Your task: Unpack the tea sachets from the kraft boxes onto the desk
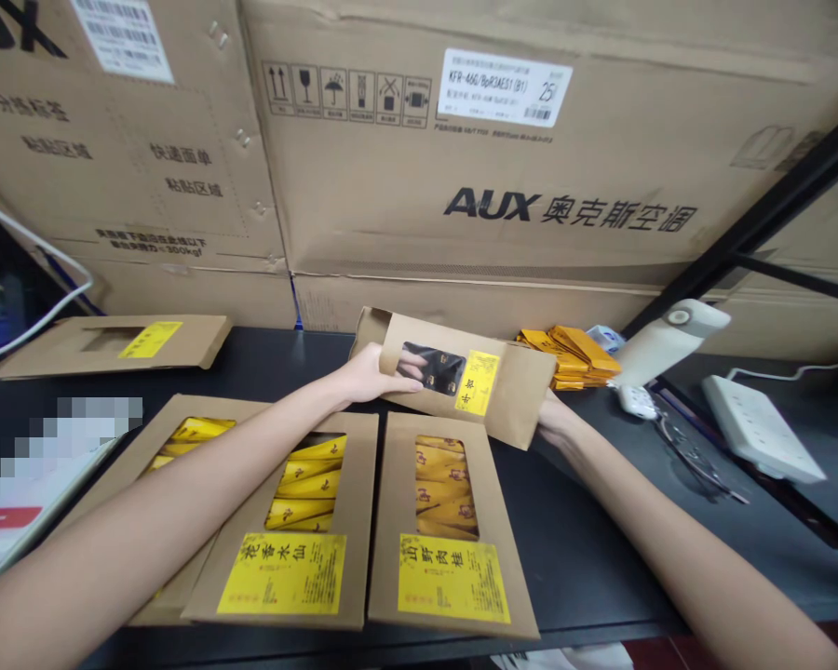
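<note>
A brown kraft paper box (439, 395) with a clear window and a yellow label is tilted between my two hands. Through its window show dark packets (447, 370) with small gold marks. My left hand (371, 374) grips its left end, the thumb lying along the front under the window. At the right end, my right hand (557, 417) is against the box's raised flap, which hides its fingers. Just below lie a kraft box of orange packets (391, 577) and a kraft box of yellow packets (360, 577). My left forearm partly covers a third kraft box (174, 409).
On the dark table (531, 549), a flat kraft box (48, 344) lies at back left and a phone (34, 521) at left. Orange packets (565, 358), a white bottle (660, 340), glasses (698, 461) and a power strip (761, 428) are right. Large cartons (363, 214) stand behind.
</note>
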Demonstrator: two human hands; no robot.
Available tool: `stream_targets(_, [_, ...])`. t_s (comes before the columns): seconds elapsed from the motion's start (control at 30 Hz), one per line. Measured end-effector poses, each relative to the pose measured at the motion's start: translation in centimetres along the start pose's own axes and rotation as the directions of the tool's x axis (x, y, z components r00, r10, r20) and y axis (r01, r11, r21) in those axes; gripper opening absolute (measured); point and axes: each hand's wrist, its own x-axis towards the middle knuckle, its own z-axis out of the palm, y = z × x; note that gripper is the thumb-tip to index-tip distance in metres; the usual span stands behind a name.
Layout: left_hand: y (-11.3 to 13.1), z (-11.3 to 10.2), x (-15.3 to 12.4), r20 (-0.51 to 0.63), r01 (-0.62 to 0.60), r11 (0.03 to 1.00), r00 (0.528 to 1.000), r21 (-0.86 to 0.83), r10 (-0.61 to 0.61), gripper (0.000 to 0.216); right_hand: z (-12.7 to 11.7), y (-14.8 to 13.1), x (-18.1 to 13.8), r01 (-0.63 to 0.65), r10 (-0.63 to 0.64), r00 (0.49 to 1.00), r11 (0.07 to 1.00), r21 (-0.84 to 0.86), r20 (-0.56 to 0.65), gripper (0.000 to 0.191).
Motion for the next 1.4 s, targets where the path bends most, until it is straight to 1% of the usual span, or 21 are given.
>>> stream_targets(0.13, [-0.3,-0.6,0.1,0.004,-0.012,0.996,1.000,-0.091,0.012,0.035,-1.2,0.1,0.5,-0.067,0.067,0.998,0.997,0.037,0.022,0.042])
stream_targets(0.23, [-0.4,-1.2,0.1,-0.004,-0.007,0.980,1.000,-0.197,0.006,0.033,-2.3,-0.4,0.7,-0.070,0.070,0.997,0.997,0.022,0.017,0.044])
stream_targets(0.3, [-0.2,-1.5,0.1,-0.027,-0.001,0.965,1.000,-0.263,-0.006,0.033,-3.0,-1.1,0.7,-0.068,0.068,0.998,0.996,-0.053,-0.010,0.046])
stream_targets(0.37, [0.1,-1.6,0.1,-0.079,-0.006,0.953,0.997,-0.304,-0.019,0.032,-3.6,-2.2,0.7,-0.065,0.063,0.998,0.977,-0.201,-0.016,0.048])
stream_targets(0.47, [0.4,-1.7,0.0,-0.181,-0.019,0.943,0.983,-0.333,-0.044,0.032,-4.3,-4.0,1.0,-0.028,0.052,0.998,0.886,-0.462,0.040,0.046])
stream_targets(0.57, [0.5,-1.9,0.1,-0.252,-0.018,0.926,0.964,-0.377,-0.083,0.036,-4.5,-5.3,1.8,-0.010,0.100,0.991,0.728,-0.685,0.093,0.041])
stream_targets(0.63, [0.4,-2.2,0.1,-0.278,-0.031,0.912,0.956,-0.408,-0.092,0.037,-4.3,-5.8,2.3,-0.007,0.142,0.984,0.637,-0.771,0.109,0.041])
stream_targets(0.77, [0.3,-2.4,0.2,-0.325,-0.042,0.895,0.939,-0.445,-0.117,0.041,-3.3,-6.1,2.9,-0.029,0.186,0.978,0.561,-0.828,0.092,0.055])
stream_targets(0.8, [0.3,-2.4,0.2,-0.333,-0.041,0.890,0.934,-0.453,-0.126,0.041,-2.9,-5.9,2.9,-0.032,0.191,0.977,0.561,-0.828,0.092,0.057])
stream_targets(0.87, [0.5,-2.3,0.2,-0.345,-0.049,0.885,0.930,-0.463,-0.129,0.040,-2.1,-5.4,2.6,-0.024,0.158,0.983,0.604,-0.797,0.090,0.065])
stream_targets(0.9, [0.6,-2.2,0.2,-0.347,-0.052,0.884,0.929,-0.464,-0.127,0.040,-1.5,-5.0,2.4,-0.016,0.119,0.990,0.635,-0.772,0.078,0.073])
stream_targets(0.93, [0.6,-2.2,0.1,-0.350,-0.056,0.883,0.928,-0.466,-0.126,0.039,-0.9,-4.6,2.1,-0.009,0.069,0.996,0.661,-0.750,0.049,0.085])
stream_targets(0.97, [0.7,-2.1,0.1,-0.354,-0.059,0.882,0.927,-0.468,-0.126,0.039,-0.3,-4.1,1.9,-0.005,0.033,0.999,0.666,-0.746,0.022,0.098])
stream_targets(1.0, [0.8,-2.1,0.1,-0.358,-0.061,0.880,0.925,-0.470,-0.128,0.039,0.3,-3.6,1.7,-0.008,0.018,1.000,0.649,-0.761,0.005,0.109])
stream_targets(1.07, [0.8,-2.0,0.1,-0.375,-0.062,0.878,0.917,-0.475,-0.138,0.040,1.2,-2.8,1.4,-0.019,0.002,1.000,0.586,-0.810,-0.022,0.119])
stream_targets(1.1, [0.8,-2.0,0.1,-0.384,-0.063,0.875,0.912,-0.480,-0.144,0.041,1.5,-2.5,1.4,-0.021,-0.001,1.000,0.556,-0.831,-0.026,0.119])
stream_targets(1.17, [0.8,-2.0,0.1,-0.387,-0.068,0.867,0.910,-0.494,-0.150,0.043,1.6,-2.2,1.6,-0.021,-0.002,1.000,0.523,-0.852,-0.026,0.111])
stream_targets(1.23, [0.7,-2.0,0.1,-0.385,-0.078,0.854,0.911,-0.514,-0.148,0.044,1.2,-2.3,2.0,-0.022,0.006,1.000,0.530,-0.848,-0.022,0.097])
stream_targets(1.3, [0.7,-2.0,0.2,-0.383,-0.084,0.844,0.912,-0.529,-0.149,0.045,0.4,-2.6,2.5,-0.036,0.026,0.999,0.557,-0.830,-0.026,0.085])
stream_targets(1.4, [0.5,-2.0,0.2,-0.381,-0.086,0.839,0.912,-0.537,-0.150,0.046,-1.0,-3.3,3.1,-0.061,0.055,0.998,0.565,-0.823,-0.036,0.072])
